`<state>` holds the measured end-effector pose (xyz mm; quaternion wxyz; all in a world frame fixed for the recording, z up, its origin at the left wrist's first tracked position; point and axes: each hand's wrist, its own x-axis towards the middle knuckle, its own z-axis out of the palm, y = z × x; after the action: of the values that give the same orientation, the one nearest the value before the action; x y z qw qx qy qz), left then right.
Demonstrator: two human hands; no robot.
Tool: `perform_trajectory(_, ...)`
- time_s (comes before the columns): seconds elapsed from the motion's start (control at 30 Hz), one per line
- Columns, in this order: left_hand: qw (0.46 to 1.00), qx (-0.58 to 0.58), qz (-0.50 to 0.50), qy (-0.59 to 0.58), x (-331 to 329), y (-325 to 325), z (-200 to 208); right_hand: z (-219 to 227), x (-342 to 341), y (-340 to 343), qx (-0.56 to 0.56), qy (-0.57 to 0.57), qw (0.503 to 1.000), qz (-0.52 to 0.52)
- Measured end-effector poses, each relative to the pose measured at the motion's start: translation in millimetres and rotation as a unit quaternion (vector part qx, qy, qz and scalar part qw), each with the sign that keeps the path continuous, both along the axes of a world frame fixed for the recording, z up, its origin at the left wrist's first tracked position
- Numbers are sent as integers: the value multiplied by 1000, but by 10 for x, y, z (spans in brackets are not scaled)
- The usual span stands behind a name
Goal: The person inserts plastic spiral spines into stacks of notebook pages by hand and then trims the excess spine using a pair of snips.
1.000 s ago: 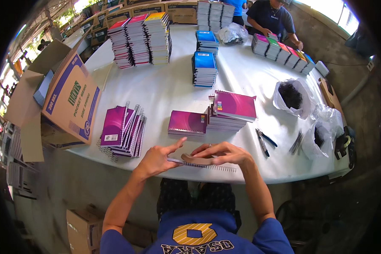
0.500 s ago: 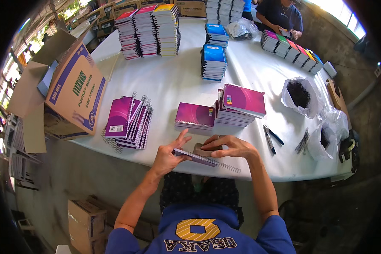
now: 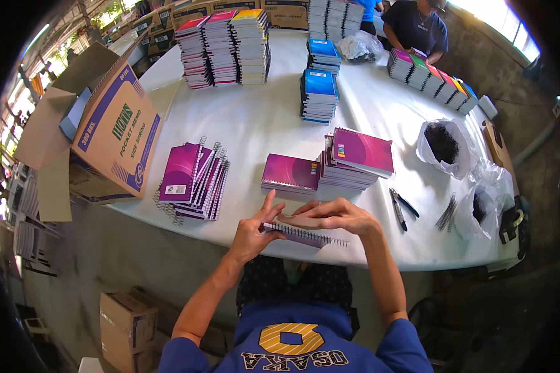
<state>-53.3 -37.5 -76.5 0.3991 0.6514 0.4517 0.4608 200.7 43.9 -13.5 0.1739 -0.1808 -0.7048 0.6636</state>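
In front of me, at the table's near edge, my left hand (image 3: 253,235) grips a small purple notebook (image 3: 302,238) by its left end, with the bound edge facing up. A spiral wire (image 3: 340,243) runs through its holes, and a loose length sticks out past the right end. Fingers of my right hand (image 3: 339,217) press a flat brownish-grey pad (image 3: 300,221) against the coil from the far side. Just beyond lie a low stack of purple notebooks (image 3: 290,171) and a taller one (image 3: 363,152). To the left, several coiled purple notebooks (image 3: 182,168) lie piled together.
Pliers (image 3: 399,208) and loose spiral wires (image 3: 446,213) lie at right, near plastic bags of black coils (image 3: 440,142). An open carton (image 3: 115,133) stands at left. Blue notebooks (image 3: 319,93) and tall notebook stacks (image 3: 221,53) stand farther back. A co-worker (image 3: 417,28) handles something at the far right.
My right hand and the pad have shifted slightly left along the coil. The loose wire end past the notebook looks shorter. The left hand keeps its grip.
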Motion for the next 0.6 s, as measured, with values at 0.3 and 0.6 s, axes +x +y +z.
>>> perform_trajectory(0.3, 991, -89, -81, -60, -84, -8, 97, 89, 137, -97, 36, -48, 997, -40)
perform_trajectory(0.6, 995, 1, -12, -100, -142, 120, 641, -234, 911, -425, 413, -296, 822, -257)
